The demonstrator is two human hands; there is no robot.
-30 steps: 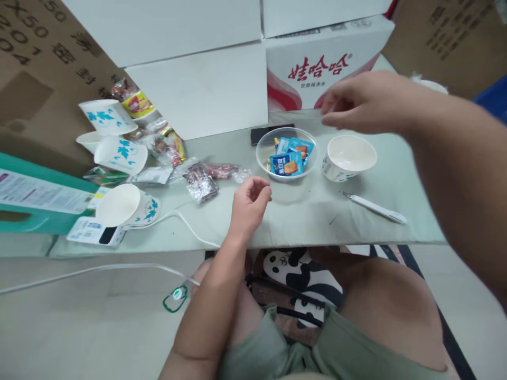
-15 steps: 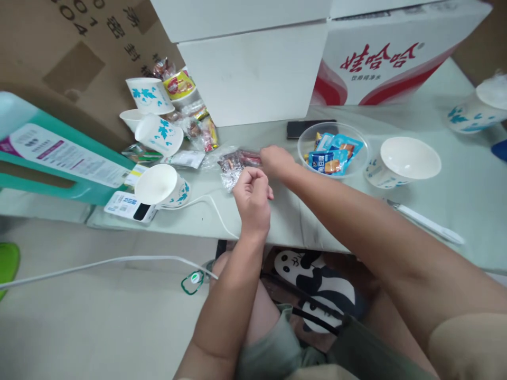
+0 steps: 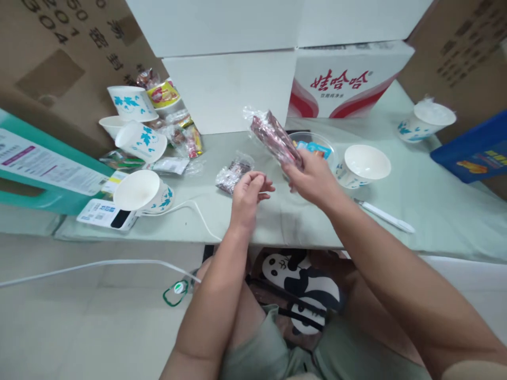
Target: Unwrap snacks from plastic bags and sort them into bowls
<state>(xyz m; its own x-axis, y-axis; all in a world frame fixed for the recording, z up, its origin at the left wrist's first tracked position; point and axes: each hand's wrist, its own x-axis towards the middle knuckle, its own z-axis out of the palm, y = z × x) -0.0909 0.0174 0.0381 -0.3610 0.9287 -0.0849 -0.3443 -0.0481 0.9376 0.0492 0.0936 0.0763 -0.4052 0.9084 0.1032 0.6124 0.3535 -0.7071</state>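
Right hand (image 3: 311, 179): fingers closed on lower end of 1 clear-wrapped reddish-brown snack packet (image 3: 274, 138), held tilted above the table (image 3: 431, 195). Left hand (image 3: 249, 200): fingers half-open, loosely curled, by 1 dark wrapped packet (image 3: 230, 175) lying on table; can't tell if touching. Clear plastic bowl (image 3: 334, 157) with blue sachets (image 3: 320, 148) partly behind right hand; 1 paper bowl (image 3: 366, 162) just right of it.
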